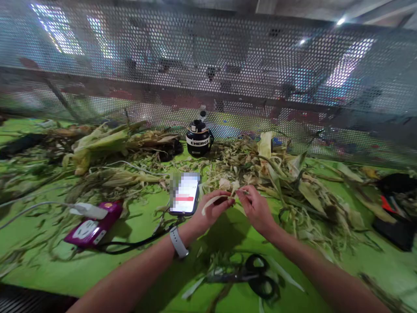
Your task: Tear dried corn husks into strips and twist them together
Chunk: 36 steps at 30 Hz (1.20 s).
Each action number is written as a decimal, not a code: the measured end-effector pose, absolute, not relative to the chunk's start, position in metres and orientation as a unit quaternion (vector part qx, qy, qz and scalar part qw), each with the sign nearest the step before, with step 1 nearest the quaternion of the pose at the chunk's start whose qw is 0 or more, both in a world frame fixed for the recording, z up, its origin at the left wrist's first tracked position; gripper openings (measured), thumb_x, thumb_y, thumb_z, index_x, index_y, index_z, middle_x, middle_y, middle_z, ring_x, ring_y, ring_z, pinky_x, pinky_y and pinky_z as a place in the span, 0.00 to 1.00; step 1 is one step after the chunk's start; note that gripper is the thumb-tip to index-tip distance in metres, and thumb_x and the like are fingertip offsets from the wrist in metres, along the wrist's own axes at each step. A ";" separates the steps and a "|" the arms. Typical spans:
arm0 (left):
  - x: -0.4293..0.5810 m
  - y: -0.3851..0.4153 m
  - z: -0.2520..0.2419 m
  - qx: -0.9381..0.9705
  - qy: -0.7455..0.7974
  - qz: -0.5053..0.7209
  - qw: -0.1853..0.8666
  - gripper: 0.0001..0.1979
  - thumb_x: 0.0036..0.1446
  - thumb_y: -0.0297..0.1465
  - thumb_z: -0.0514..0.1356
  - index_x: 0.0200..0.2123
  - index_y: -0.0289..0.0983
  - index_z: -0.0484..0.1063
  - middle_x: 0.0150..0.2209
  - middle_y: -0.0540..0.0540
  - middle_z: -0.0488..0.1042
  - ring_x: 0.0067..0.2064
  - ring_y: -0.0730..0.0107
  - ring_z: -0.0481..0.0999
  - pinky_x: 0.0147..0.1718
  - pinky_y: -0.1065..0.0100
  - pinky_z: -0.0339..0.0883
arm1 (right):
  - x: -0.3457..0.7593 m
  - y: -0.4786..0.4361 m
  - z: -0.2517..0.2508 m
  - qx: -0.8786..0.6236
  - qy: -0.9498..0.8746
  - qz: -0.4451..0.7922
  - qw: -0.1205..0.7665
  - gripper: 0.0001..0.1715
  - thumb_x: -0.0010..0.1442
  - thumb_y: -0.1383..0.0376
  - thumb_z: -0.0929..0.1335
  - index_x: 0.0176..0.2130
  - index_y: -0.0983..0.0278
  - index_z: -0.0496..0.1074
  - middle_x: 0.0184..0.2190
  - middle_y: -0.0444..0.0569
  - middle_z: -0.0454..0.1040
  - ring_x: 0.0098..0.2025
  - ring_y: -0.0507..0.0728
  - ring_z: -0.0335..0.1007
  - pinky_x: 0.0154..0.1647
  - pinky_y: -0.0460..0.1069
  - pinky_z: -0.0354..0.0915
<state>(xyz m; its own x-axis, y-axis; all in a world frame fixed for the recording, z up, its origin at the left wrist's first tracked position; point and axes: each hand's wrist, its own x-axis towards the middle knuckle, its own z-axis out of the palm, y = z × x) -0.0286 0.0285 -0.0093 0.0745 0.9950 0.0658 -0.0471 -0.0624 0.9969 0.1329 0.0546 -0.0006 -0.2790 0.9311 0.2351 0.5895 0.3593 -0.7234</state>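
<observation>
Both hands meet above the green tabletop, fingers pinched together. My left hand (211, 209), with a pale watch band at the wrist, grips a pale strip of corn husk (210, 203) that curls back over its fingers. Against the same husk piece, my right hand (257, 209) closes thumb and forefinger at its upper end. Fingers partly hide the spot where they meet. Just left of my left hand lies a lit phone (186, 195). Nearer to me, black-handled scissors (243, 276) rest among husk scraps, below the hands.
A purple power strip (94, 226) with a white plug sits at left, its cables crossing the table. Dried husks (299, 187) pile up at right, more husks (104, 145) at left. A black jug (198, 140) stands before the perforated metal panel (208, 65). A black pouch (395, 224) lies far right.
</observation>
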 end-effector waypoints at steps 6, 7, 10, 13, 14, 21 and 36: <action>-0.035 0.034 -0.012 0.527 0.485 0.547 0.434 0.11 0.52 0.37 0.61 0.37 0.37 0.72 0.33 0.46 0.75 0.35 0.65 0.74 0.33 0.66 0.67 | 0.135 0.059 -0.001 -0.510 -0.759 0.281 0.293 0.35 0.56 0.51 0.67 0.55 0.68 0.56 0.19 0.38 0.65 0.21 0.53 0.63 0.23 0.46 0.56; -0.036 0.036 -0.012 0.529 0.489 0.552 0.420 0.11 0.52 0.37 0.60 0.37 0.37 0.72 0.33 0.46 0.75 0.36 0.64 0.74 0.34 0.66 0.67 | 0.135 0.058 -0.001 -0.504 -0.780 0.236 0.286 0.29 0.58 0.53 0.66 0.53 0.67 0.60 0.20 0.40 0.67 0.23 0.53 0.64 0.24 0.46 0.57; -0.039 0.041 -0.017 0.552 0.497 0.555 0.374 0.10 0.53 0.36 0.59 0.36 0.37 0.70 0.33 0.46 0.73 0.36 0.65 0.73 0.34 0.66 0.67 | 0.137 0.051 0.004 -0.452 -0.854 0.046 0.253 0.13 0.63 0.60 0.61 0.38 0.65 0.71 0.27 0.48 0.71 0.29 0.55 0.66 0.30 0.48 0.59; -0.041 0.043 -0.024 0.584 0.492 0.539 0.355 0.08 0.55 0.34 0.57 0.37 0.37 0.68 0.33 0.47 0.71 0.35 0.66 0.71 0.34 0.66 0.66 | 0.138 0.044 0.011 -0.377 -0.891 -0.127 0.220 0.13 0.64 0.67 0.61 0.32 0.65 0.72 0.29 0.51 0.71 0.32 0.57 0.65 0.33 0.50 0.58; -0.042 0.043 -0.025 0.599 0.483 0.529 0.358 0.08 0.56 0.34 0.56 0.38 0.37 0.67 0.34 0.46 0.71 0.35 0.67 0.71 0.35 0.65 0.66 | 0.138 0.043 0.014 -0.349 -0.897 -0.162 0.217 0.12 0.63 0.68 0.61 0.33 0.65 0.72 0.30 0.52 0.71 0.33 0.58 0.65 0.35 0.51 0.58; -0.039 0.034 -0.018 0.743 0.392 0.395 0.372 0.08 0.57 0.30 0.54 0.40 0.36 0.65 0.35 0.45 0.69 0.36 0.68 0.68 0.38 0.67 0.64 | 0.146 0.064 0.018 -0.296 -0.912 -0.118 0.258 0.11 0.64 0.65 0.61 0.35 0.64 0.70 0.39 0.52 0.73 0.41 0.58 0.65 0.44 0.52 0.58; -0.031 0.035 -0.013 0.687 0.417 0.448 0.392 0.08 0.57 0.34 0.55 0.36 0.35 0.68 0.31 0.46 0.70 0.32 0.70 0.68 0.34 0.69 0.64 | 0.141 0.061 0.008 -0.475 -0.823 0.155 0.270 0.16 0.65 0.56 0.57 0.35 0.63 0.67 0.23 0.45 0.71 0.23 0.54 0.65 0.26 0.47 0.55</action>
